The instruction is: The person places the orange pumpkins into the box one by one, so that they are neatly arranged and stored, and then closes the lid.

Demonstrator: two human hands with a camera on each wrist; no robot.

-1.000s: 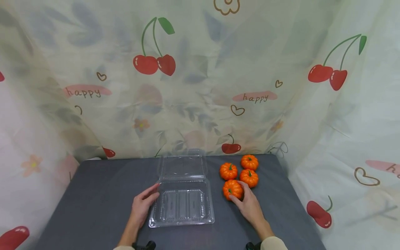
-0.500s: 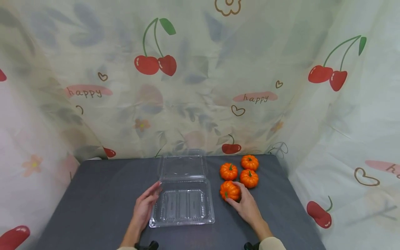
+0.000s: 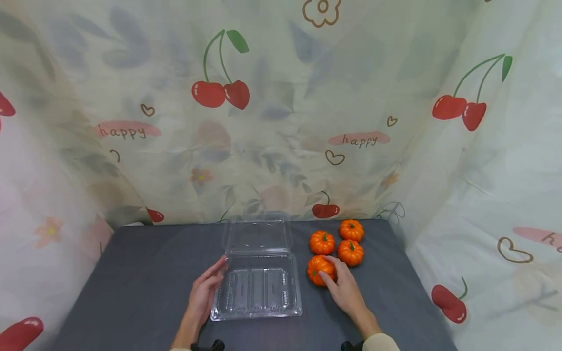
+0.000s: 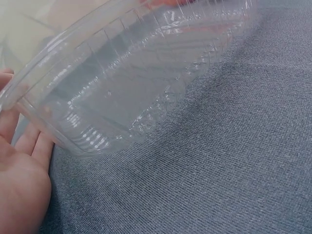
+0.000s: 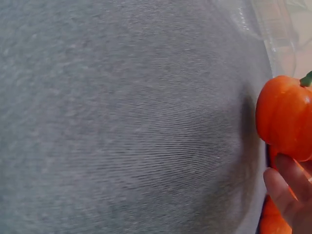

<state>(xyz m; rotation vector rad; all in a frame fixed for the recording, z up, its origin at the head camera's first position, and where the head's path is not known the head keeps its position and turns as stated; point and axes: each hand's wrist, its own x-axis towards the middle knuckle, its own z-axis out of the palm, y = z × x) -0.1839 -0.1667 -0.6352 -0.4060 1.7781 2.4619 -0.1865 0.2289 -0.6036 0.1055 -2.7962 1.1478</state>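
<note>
In the head view, my left hand (image 3: 204, 292) lies along the left side of a transparent plastic clamshell container (image 3: 256, 312) with its lid (image 3: 257, 235) folded back. Its fingers are fairly straight, fingertips at the container's wall (image 4: 107, 87) in the left wrist view. My right hand (image 3: 348, 291) holds a small orange pumpkin (image 3: 318, 271) between thumb and fingers, right of the container. The right wrist view shows the same pumpkin (image 5: 285, 114) with its green stem and fingers (image 5: 280, 187) beside it.
Behind the held pumpkin stand three more small pumpkins: one at the left (image 3: 322, 243), one at the right (image 3: 350, 253) and one at the back (image 3: 351, 230). Dark grey cloth (image 3: 153, 273) covers the table. A printed curtain (image 3: 272, 161) hangs around its back and sides.
My right hand has shifted slightly left with the front pumpkin, whose stem now leans further left. My left hand has moved slightly right, closer against the container. The other pumpkins stay in place.
</note>
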